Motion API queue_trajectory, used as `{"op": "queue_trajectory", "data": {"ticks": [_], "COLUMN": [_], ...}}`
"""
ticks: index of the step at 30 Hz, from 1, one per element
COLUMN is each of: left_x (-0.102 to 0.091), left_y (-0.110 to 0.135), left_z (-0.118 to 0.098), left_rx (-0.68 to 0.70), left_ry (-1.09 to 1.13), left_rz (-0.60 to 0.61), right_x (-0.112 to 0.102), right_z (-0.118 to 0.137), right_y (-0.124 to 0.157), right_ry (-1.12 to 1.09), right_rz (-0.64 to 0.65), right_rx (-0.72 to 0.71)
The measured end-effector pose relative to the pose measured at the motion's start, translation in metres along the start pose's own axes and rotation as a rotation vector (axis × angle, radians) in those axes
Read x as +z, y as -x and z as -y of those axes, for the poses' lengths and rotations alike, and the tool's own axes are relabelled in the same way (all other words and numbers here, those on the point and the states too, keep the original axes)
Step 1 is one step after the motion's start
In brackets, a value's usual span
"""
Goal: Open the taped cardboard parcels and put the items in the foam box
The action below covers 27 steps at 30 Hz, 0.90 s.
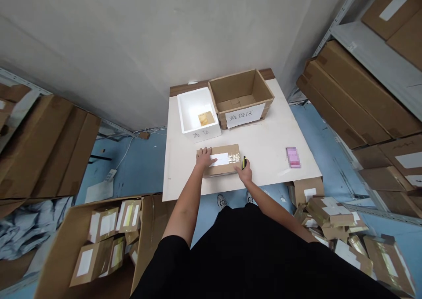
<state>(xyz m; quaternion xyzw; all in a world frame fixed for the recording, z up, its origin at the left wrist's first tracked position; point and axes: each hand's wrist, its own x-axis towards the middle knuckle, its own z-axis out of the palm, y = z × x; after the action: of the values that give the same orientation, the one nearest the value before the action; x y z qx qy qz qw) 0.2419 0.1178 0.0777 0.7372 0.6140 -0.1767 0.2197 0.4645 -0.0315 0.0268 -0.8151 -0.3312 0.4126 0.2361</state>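
Note:
A small taped cardboard parcel (222, 159) with a white label lies near the front edge of the white table (270, 145). My left hand (205, 156) rests flat on its left end, fingers spread. At the parcel's right end my right hand (244, 170) is closed around a small dark tool with a yellow-green stripe (244, 162), its tip against the taped edge.
A white foam box (197, 114) and an open labelled carton (242, 97) stand at the table's back. A pink object (293, 157) lies to the right. A big carton of parcels (99, 242) sits on the floor left, loose parcels (346, 233) right, shelves with cartons (362, 92) beyond.

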Motion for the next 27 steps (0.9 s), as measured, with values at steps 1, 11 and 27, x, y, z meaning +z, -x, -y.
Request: {"op": "queue_trajectory", "data": {"ticks": [1, 11, 27], "left_x": [0.001, 0.045, 0.015], "left_y": [0.001, 0.062, 0.003], "left_z": [0.007, 0.016, -0.029], "left_rx": [-0.021, -0.125, 0.686], "left_ry": [0.003, -0.01, -0.272], "left_rz": [0.006, -0.023, 0.268], "right_x": [0.003, -0.013, -0.016], "right_z": [0.003, 0.103, 0.019], "right_y": [-0.005, -0.103, -0.031], "right_ry": [0.0, 0.193, 0.381], "right_rz": [-0.028, -0.049, 0.045], "right_rx": [0.002, -0.08, -0.199]}}
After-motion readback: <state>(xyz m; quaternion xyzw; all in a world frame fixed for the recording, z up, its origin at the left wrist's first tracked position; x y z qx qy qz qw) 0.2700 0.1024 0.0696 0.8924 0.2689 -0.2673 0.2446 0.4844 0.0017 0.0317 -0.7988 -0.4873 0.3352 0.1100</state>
